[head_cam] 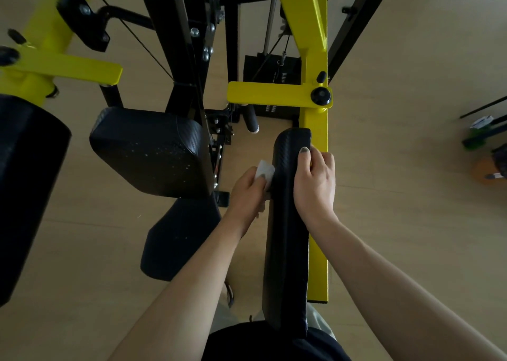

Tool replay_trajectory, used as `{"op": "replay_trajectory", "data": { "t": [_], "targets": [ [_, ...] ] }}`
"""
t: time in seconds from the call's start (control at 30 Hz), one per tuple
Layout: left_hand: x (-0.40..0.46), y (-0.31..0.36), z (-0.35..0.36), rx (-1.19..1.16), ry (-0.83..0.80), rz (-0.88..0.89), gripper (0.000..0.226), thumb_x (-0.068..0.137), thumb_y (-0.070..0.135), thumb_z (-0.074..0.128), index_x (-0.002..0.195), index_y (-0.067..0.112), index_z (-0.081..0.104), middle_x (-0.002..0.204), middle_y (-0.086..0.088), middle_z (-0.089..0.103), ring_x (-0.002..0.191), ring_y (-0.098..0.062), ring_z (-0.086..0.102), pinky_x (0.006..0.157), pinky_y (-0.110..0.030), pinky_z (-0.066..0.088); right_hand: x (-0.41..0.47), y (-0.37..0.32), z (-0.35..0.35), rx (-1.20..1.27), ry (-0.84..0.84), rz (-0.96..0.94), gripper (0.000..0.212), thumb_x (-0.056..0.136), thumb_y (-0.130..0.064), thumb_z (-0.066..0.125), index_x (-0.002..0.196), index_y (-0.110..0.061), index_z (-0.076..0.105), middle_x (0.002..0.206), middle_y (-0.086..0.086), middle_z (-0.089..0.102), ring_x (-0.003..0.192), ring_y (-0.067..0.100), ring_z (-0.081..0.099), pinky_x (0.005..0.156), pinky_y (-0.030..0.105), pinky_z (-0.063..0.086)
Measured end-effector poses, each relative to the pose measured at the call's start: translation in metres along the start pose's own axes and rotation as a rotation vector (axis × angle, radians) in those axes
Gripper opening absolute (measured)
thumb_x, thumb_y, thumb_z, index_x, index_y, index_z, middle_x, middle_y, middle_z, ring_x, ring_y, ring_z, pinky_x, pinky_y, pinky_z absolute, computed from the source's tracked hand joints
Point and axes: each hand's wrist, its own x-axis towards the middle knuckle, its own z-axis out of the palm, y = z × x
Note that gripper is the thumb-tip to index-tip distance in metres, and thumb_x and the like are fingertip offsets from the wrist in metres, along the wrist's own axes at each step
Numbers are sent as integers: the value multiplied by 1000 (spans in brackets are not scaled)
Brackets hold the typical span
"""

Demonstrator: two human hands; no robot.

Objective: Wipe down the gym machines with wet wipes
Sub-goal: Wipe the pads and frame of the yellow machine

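Observation:
A long black padded arm pad (pixel 286 240) is bolted to a yellow steel arm (pixel 318 251) of the gym machine, right of centre. My right hand (pixel 315 185) grips the pad's upper part, thumb on its front face and fingers curled behind it. My left hand (pixel 248 190) holds a white wet wipe (pixel 264 170) pressed against the pad's left side. Most of the wipe is hidden under my fingers.
A black back pad (pixel 148 152) and seat (pixel 175 240) sit at centre left. Another black pad (pixel 24 185) fills the left edge. Yellow arms (pixel 277 94), a black frame (pixel 181 37), cables and a weight stack (pixel 271 69) stand ahead. Wooden floor lies all around, with small items (pixel 488 152) far right.

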Motion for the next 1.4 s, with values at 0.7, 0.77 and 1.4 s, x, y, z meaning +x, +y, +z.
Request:
{"op": "replay_trajectory", "data": {
  "t": [0.7,0.77,1.4],
  "targets": [
    [-1,12,18,-206,178,-71,30,95,27,58,122,14,50,114,-6,63,107,-21,64,95,-39,54,3,5,2,-6,-1,0,42,105,-45,37,129,-22,62,119,-4,52,105,14,54,86,28,39],
    [-5,12,23,-154,180,-59,15,102,26,50,114,18,53,108,-3,63,104,-20,64,89,-36,55,2,5,2,-3,4,-1,41,105,-45,37,129,-23,63,119,-4,52,105,14,55,87,29,40],
    [-27,-4,25,14,40,168,35,109,27,34,119,35,66,104,3,72,101,-17,68,91,-41,56,-1,0,0,0,24,5,37,106,-42,39,120,-23,67,114,-6,54,100,11,55,85,26,37]
  ]
}}
